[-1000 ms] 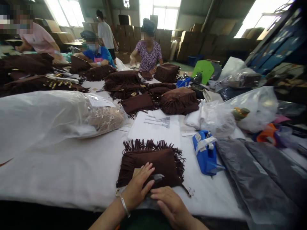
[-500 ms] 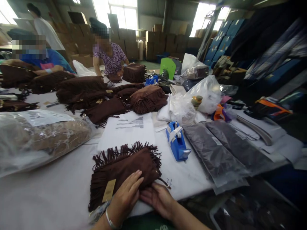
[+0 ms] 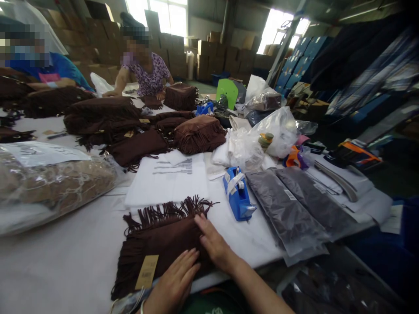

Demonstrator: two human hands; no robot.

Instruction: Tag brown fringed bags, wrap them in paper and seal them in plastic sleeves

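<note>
One fringed brown suede bag [image 3: 160, 246]: lying flat on the white table [image 3: 62, 261], just below a printed white sheet [image 3: 166, 183].
Left hand [image 3: 173, 283]: pressing open across the bag's lower part beside its kraft tag [image 3: 147, 272], not grasping.
Right hand [image 3: 212, 237]: resting released on the upper edge, fingers extended, nearest a blue tape dispenser [image 3: 237, 198].
</note>
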